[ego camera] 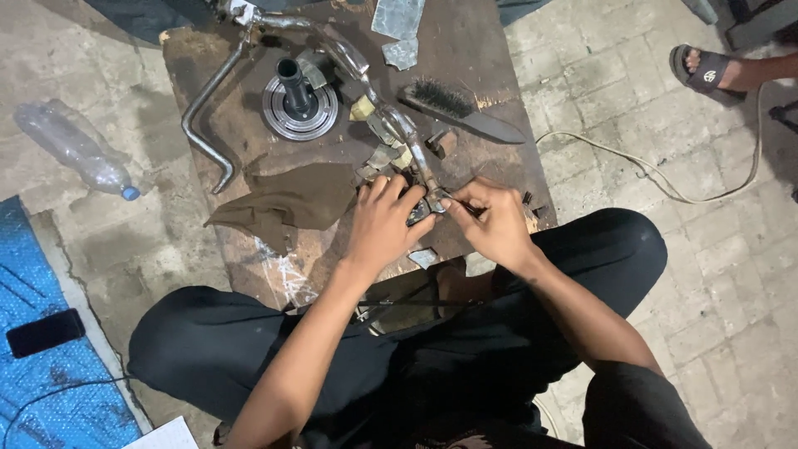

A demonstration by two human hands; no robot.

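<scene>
The person sits low on the floor with knees spread, both hands meeting over the near edge of a dark, stained counter (490,50); the left hand (384,223) lies curled over the lower end of a bent metal tube assembly (391,116), its grip clenched on the fitting there, though the fingers cover the piece so I cannot make out its shape; the right hand (492,223) pinches a small dark part (470,208) against that same end, grip closed on it, thumb and forefinger pressed together; what the part is stays too small to tell. The tube runs up the counter and its top is cut off by the picture's edge. Just beside the left hand lies a brown rag (287,204); farther up stands a round pulley-like disc (299,106) with a dark shaft, and a wire brush (457,110) lies to the right. On the floor a clear plastic bottle (71,150) rests well apart; a sandalled foot (706,71) of someone else shows at the top right.
</scene>
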